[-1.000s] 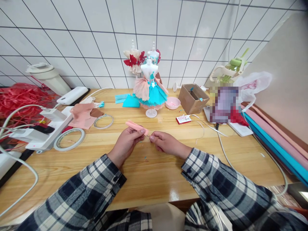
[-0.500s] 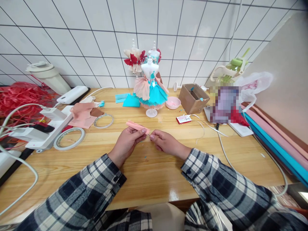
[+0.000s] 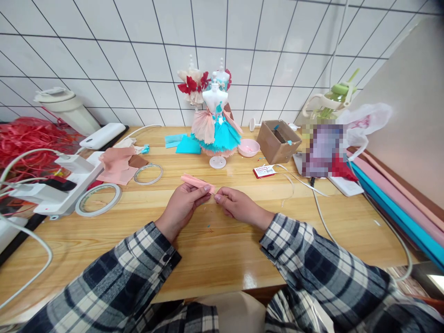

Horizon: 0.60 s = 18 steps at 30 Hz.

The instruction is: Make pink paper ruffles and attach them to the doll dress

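My left hand (image 3: 181,206) is closed on a folded strip of pink crepe paper (image 3: 194,181), thumb on top near its right end. Close beside that end, my right hand (image 3: 239,204) is in a pinch, thumb against the curled fingers. Whatever lies between these fingertips is too small to make out. Beyond the hands stands a white mini dress form (image 3: 215,97) on a round base, wearing a skirt of turquoise and pink crepe paper (image 3: 222,135). Two more dressed forms are partly hidden behind it. Tiny scraps lie on the wood below my hands.
Left are tape rolls (image 3: 99,213), pink paper pieces (image 3: 118,169), a power strip (image 3: 69,192) and red shredded strands (image 3: 31,138). Turquoise paper (image 3: 188,144), a pink bowl (image 3: 249,154) and a cardboard box (image 3: 286,150) stand at the back. Paper rolls (image 3: 395,208) line the right side.
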Each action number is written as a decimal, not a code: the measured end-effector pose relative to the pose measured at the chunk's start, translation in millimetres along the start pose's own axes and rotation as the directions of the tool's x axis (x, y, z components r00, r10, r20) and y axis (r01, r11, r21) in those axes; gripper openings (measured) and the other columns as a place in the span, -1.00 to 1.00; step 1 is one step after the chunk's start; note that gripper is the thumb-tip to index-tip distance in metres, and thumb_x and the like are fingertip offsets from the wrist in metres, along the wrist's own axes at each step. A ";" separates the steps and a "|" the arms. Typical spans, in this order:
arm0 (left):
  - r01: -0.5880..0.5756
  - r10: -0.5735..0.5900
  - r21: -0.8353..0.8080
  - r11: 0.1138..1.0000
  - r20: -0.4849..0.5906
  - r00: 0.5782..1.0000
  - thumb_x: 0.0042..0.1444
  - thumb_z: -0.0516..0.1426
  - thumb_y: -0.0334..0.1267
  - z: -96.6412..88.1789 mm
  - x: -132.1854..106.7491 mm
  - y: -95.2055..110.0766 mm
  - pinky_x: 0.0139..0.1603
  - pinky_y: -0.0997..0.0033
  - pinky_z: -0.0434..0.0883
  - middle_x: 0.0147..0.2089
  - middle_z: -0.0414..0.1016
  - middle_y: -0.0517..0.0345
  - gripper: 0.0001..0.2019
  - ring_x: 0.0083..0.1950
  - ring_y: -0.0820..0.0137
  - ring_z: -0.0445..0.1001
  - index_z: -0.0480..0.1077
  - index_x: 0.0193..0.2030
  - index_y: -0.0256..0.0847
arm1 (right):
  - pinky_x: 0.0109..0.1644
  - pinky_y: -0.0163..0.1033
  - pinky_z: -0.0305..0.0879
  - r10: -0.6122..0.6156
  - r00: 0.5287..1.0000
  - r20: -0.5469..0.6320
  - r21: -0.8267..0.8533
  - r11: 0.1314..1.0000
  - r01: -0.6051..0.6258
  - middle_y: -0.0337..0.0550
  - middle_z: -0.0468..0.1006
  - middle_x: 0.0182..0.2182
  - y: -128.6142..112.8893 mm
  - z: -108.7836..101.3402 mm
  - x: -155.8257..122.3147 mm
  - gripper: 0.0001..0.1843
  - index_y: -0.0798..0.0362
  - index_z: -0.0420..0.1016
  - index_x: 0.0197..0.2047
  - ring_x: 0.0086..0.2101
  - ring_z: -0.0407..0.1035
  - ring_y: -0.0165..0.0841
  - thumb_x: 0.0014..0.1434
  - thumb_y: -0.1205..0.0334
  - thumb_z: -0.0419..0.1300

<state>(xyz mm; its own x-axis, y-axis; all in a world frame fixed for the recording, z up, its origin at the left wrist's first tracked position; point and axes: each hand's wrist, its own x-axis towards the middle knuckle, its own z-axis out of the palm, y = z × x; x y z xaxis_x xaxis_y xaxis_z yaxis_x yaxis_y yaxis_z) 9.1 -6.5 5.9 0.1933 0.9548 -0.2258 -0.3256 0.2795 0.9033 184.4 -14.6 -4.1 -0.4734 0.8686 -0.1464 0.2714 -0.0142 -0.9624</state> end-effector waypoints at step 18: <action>0.000 0.000 -0.003 1.000 0.001 1.000 -0.14 0.39 -0.24 -0.4 0.2 -1.4 -0.16 0.50 0.45 -0.31 0.55 0.12 -0.76 -0.25 0.46 0.48 0.51 -0.35 -0.29 | -0.57 -0.39 -0.04 -0.036 0.999 0.005 0.025 0.999 0.036 -0.43 0.17 -0.68 3.9 -0.8 2.5 -0.71 0.02 0.26 -0.36 -0.65 0.05 -0.51 0.28 0.00 0.03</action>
<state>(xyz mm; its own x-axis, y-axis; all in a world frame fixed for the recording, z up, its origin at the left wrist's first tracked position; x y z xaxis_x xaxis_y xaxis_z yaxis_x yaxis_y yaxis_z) 9.1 -6.7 4.4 0.1940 0.9547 -0.2256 -0.3287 0.2799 0.9020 184.9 -12.0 -8.0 -0.4873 0.8659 -0.1129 0.2330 0.0043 -0.9725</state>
